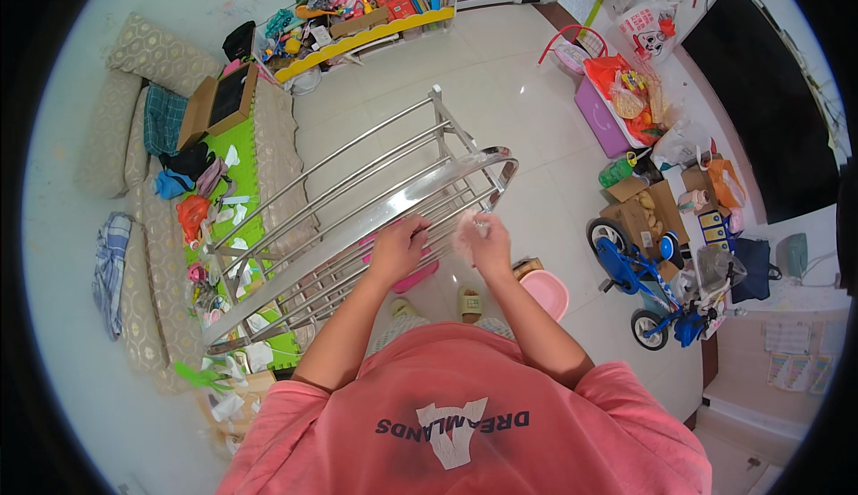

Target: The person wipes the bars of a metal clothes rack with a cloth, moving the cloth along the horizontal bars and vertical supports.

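A stainless-steel rack (409, 193) with several parallel tubes and a broad curved band lies aslant before me. My left hand (400, 247) is over its near tubes, with the fingers curled; whether they grip a tube is hidden. To the right, my right hand (488, 244) is bent near the rack's rounded end, blurred by motion. Something small and pale shows at its fingertips, too unclear to name. Beneath the tubes, a bright pink plastic object (415, 277) is partly hidden. A pale pink basin (546, 294) stands on the floor by my right forearm.
To the left, a patterned sofa (161, 287) and a green foam mat (234, 140) bear clothes and litter. A blue child's bicycle (627, 270), a cardboard box (637, 217) and a purple bin (600, 116) stand right. A yellow-edged toy shelf (365, 26) is at the back.
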Tool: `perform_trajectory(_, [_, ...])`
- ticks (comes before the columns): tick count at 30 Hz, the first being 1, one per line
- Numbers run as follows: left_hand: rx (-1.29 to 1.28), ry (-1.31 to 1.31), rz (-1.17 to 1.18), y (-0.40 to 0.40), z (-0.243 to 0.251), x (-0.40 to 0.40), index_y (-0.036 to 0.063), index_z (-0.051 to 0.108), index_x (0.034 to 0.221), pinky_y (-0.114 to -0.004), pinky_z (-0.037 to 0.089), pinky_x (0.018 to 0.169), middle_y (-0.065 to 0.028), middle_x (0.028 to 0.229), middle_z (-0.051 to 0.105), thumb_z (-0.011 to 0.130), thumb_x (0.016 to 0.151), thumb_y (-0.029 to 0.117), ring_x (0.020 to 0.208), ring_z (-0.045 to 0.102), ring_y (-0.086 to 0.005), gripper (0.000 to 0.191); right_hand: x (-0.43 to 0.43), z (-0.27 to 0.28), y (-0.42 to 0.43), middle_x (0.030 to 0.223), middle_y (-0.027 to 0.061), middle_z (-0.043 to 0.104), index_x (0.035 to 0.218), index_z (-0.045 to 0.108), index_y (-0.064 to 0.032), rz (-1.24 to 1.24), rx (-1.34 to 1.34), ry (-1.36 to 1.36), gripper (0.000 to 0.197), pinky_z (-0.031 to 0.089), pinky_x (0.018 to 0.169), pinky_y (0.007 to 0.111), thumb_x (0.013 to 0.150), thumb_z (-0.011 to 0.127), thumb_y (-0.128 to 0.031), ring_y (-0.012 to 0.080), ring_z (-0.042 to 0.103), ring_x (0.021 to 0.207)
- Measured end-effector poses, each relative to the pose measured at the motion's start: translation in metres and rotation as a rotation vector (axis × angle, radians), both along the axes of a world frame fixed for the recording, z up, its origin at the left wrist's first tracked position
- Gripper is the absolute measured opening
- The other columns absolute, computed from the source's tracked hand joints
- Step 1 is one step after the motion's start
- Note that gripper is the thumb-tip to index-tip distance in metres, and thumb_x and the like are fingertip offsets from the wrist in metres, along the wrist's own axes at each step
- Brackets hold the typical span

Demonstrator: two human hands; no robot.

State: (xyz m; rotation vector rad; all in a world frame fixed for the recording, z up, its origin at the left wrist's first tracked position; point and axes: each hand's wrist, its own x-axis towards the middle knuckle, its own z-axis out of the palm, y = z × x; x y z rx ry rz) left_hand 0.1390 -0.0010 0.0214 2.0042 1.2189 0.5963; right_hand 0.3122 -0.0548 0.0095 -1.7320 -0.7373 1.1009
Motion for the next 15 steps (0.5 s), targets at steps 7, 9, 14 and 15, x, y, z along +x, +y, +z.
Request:
perform_trajectory(7, [0.062, -0.03, 0.006, -0.001, -0.005, 0.0, 0.0071, 0.066, 0.103, -0.035, 0.049, 0.065, -0.0142, 0.084, 0.066, 0.061, 0.085, 0.009, 0.071, 0.064, -0.0275, 0.019, 0.022, 0.007, 0.013, 0.095, 0.0161, 0.066, 0.112, 0.058, -0.011, -0.104, 0.487, -0.637, 0.022, 0.053, 0.063, 0.037, 0.092, 0.055, -0.02, 0.0325, 0.067, 0.073])
perform_trajectory(9, [0.069, -0.03, 0.005, -0.001, -0.005, -0.001, 0.0069, 0.066, 0.103, -0.035, 0.049, 0.065, -0.0142, 0.083, 0.066, 0.061, 0.085, 0.009, 0.07, 0.063, -0.0273, 0.019, 0.027, 0.002, 0.02, 0.091, 0.0135, 0.063, 0.115, 0.058, -0.0158, 0.053, 0.457, -0.892, 0.025, 0.052, 0.061, 0.043, 0.091, 0.056, -0.019, 0.0363, 0.064, 0.07])
perform_trajectory(14, [0.083, -0.054, -0.006, 0.0, -0.007, -0.002, 0.0066, 0.066, 0.102, -0.034, 0.048, 0.063, -0.0141, 0.079, 0.065, 0.061, 0.085, 0.009, 0.066, 0.062, -0.0265, 0.018, 0.027, -0.005, 0.024, 0.088, 0.0135, 0.06, 0.119, 0.056, -0.0197, 0.119, 0.222, -0.959, 0.029, 0.051, 0.061, 0.048, 0.09, 0.055, -0.018, 0.0376, 0.063, 0.071])
perform_trajectory(15, [0.082, -0.055, -0.006, 0.0, -0.006, -0.002, 0.0066, 0.066, 0.102, -0.034, 0.048, 0.063, -0.0141, 0.079, 0.065, 0.061, 0.085, 0.009, 0.066, 0.062, -0.0265, 0.018, 0.027, -0.007, 0.023, 0.091, 0.014, 0.061, 0.12, 0.055, -0.02, 0.134, 0.206, -0.937, 0.03, 0.052, 0.062, 0.048, 0.091, 0.055, -0.018, 0.0378, 0.064, 0.073])
